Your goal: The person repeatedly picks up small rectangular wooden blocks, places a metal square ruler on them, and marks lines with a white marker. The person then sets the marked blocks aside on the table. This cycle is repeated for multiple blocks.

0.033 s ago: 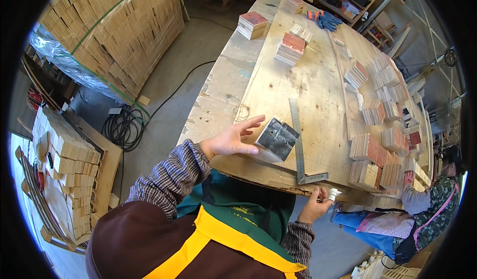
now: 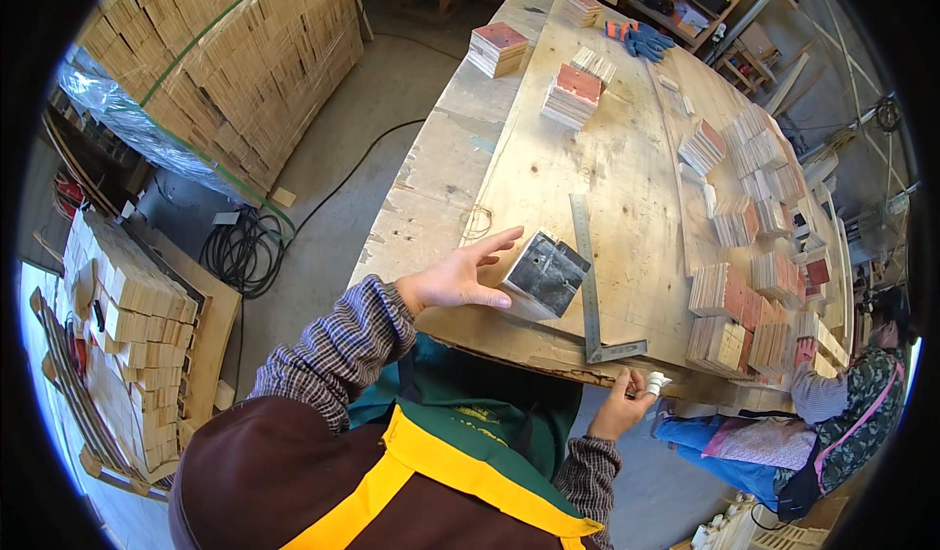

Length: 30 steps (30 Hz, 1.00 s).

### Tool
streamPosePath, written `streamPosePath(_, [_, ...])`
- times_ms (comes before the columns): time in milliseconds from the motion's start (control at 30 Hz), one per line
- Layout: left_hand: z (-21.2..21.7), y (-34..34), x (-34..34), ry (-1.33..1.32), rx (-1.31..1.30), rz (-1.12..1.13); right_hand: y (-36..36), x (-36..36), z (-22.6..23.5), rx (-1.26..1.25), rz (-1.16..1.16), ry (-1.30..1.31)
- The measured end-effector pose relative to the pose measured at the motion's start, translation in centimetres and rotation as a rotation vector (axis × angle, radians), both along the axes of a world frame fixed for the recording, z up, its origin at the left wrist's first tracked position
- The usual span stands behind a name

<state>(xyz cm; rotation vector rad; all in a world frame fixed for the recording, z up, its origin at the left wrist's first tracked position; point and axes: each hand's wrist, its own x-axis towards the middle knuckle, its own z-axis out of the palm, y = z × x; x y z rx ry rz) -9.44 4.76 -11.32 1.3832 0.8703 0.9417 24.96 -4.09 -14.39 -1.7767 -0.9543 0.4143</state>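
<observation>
My left hand [image 2: 460, 276] is open beside a square block with a black, scuffed top [image 2: 550, 272] near the table's front edge. Thumb and fingers are spread along the block's left side; whether they touch it I cannot tell. Just right of the block lies a metal try square [image 2: 587, 290], its short leg toward the front edge. Past that edge, lower right, my right hand [image 2: 623, 409] is closed around a small white object [image 2: 656, 383] whose kind is unclear, with a dark part by the fingers.
Stacks of plywood squares with reddish tops [image 2: 573, 95] stand on the wooden table [image 2: 548, 178], most along its right side. Blue-and-orange gloves [image 2: 641, 39] lie at the far end. A co-worker [image 2: 832, 423] stands at right. Wood piles [image 2: 225, 70] and coiled cable [image 2: 245, 256] are at left.
</observation>
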Motion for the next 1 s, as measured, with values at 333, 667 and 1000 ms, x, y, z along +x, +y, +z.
streamPosePath(333, [-0.3, 1.4, 1.9, -0.286, -0.115, -0.135, 3.0, -1.5, -0.4, -0.120, -0.001, 0.036])
streamPosePath(667, [-0.1, 2.2, 1.4, -0.200, -0.129, -0.179, 3.9, -1.8, 0.0, 0.118, -0.092, 0.458])
streamPosePath(1000, [-1.3, 4.6, 2.4, -0.252, -0.082, -0.293, 5.3, -1.8, 7.0, 0.358, -0.052, 0.685])
